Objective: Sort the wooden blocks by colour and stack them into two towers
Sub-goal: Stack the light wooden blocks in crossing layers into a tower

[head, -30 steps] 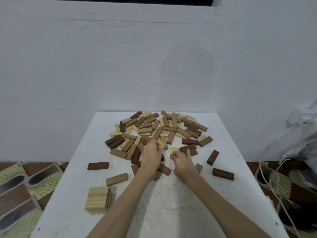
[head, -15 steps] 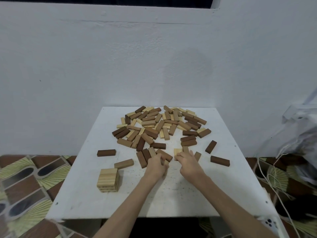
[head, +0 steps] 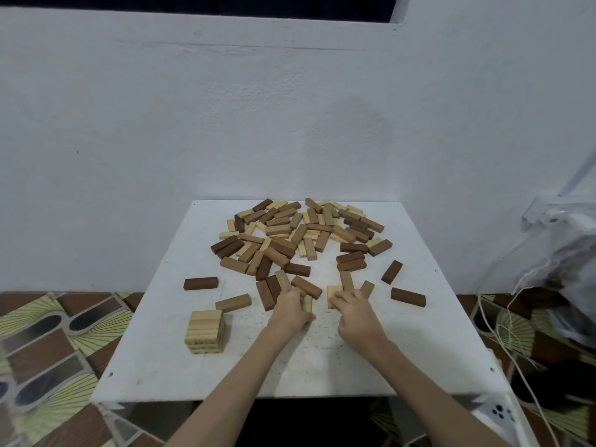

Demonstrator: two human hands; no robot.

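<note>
White worktop (head: pixel 403 333), faintly speckled. Scattered blocks (head: pixel 300 233): pale yellow, tan, dark brown mixed. Small stack (head: pixel 204 331): all pale. Wall white. Floor (head: pixel 48 350): brown tiles, yellow-green fan pattern.

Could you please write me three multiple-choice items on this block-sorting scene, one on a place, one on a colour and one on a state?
1. Where does the finished stack of blocks stand on the white table?
A. near the front left corner
B. in the middle of the loose pile
C. at the far right edge

2. What colour are the blocks in that stack?
A. dark brown
B. pale, light wood
C. half dark, half pale

3. What is the left hand doing?
A. lying flat and open on the table
B. gripping a pale block
C. resting on top of the stack

Answers:
1 A, the stack stands alone towards the near left, apart from the loose pile.
2 B, every visible layer is light wood.
3 B, its fingers curl round a pale block that sticks out beside them.
</note>
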